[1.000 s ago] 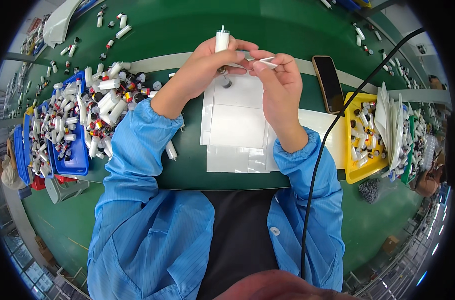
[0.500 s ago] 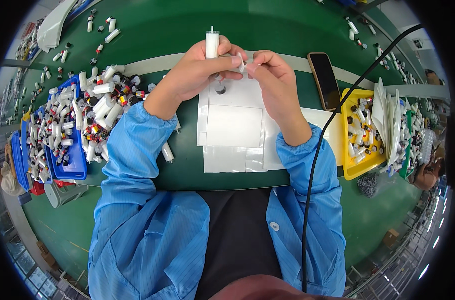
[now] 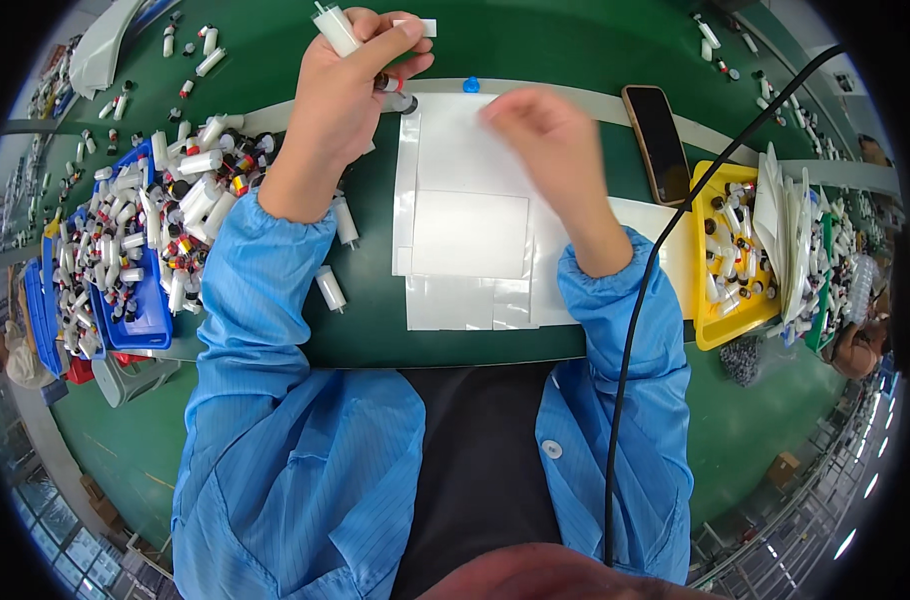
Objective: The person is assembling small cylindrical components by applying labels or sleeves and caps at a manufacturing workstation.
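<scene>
My left hand was wrapped around a white plastic cylindrical tube, held tilted above the far edge of the green table, thumb pressed along its side. My right hand hovered blurred over the stack of clear plastic pouches lying flat in front of me; I could not tell whether its fingers were pinched or spread, or whether they held anything. A small blue cap sat just beyond the pouches. To my left stood a blue plastic bin heaped with white tubes, to my right a yellow plastic tray of small parts, and a dark smartphone lay near it.
</scene>
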A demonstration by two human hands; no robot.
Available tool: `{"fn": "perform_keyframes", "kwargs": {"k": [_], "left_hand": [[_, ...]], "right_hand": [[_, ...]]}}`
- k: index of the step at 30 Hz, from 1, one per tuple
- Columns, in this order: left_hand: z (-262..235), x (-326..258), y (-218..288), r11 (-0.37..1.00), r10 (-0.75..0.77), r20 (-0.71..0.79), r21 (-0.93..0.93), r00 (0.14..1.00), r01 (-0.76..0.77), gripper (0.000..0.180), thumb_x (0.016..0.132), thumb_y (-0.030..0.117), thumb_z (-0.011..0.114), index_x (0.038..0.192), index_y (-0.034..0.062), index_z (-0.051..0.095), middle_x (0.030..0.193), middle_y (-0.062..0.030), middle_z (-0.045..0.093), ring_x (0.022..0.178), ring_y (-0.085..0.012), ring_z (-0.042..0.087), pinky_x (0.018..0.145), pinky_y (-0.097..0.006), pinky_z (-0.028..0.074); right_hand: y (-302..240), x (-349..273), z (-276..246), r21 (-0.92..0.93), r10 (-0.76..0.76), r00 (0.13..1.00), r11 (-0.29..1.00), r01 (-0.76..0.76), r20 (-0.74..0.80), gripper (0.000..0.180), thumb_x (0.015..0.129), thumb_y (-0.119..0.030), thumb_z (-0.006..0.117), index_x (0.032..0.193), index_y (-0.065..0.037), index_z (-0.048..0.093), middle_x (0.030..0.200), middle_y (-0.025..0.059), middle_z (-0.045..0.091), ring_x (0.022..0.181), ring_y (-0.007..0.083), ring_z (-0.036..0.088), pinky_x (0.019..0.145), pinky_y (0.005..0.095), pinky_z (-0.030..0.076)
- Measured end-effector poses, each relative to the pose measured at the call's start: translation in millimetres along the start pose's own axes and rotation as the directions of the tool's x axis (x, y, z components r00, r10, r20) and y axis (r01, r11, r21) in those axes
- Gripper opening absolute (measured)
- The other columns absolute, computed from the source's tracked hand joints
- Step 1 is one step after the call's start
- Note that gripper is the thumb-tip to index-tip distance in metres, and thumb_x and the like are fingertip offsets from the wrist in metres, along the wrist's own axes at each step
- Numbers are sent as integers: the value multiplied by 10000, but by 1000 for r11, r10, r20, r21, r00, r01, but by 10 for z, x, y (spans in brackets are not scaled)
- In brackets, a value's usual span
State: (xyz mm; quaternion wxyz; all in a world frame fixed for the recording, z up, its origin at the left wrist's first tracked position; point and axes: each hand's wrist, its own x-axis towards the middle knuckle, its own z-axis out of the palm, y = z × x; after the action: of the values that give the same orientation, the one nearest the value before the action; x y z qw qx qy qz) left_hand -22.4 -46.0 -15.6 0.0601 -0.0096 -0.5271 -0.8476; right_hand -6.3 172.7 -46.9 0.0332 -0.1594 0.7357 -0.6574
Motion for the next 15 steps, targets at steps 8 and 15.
{"fn": "perform_keyframes", "kwargs": {"k": [8,15], "left_hand": [[205,-185,185,977,-175,114,-101,978,186,184,950,201,644,826,120,534,1085,-86,645,977,-192,647,865,-388,560],[271,-201,234,954,-240,106,-159,965,254,210,974,296,593,1006,92,630,1127,-91,649,979,-207,646,896,-418,545]], "right_hand": [[-55,-161,204,-686,-160,950,660,306,269,109,793,-113,695,870,-41,667,785,101,629,834,320,624,709,445,496],[-217,-15,43,-566,-373,928,768,299,-15,478,777,-152,776,1224,-74,629,916,96,643,923,221,633,766,346,490]]}}
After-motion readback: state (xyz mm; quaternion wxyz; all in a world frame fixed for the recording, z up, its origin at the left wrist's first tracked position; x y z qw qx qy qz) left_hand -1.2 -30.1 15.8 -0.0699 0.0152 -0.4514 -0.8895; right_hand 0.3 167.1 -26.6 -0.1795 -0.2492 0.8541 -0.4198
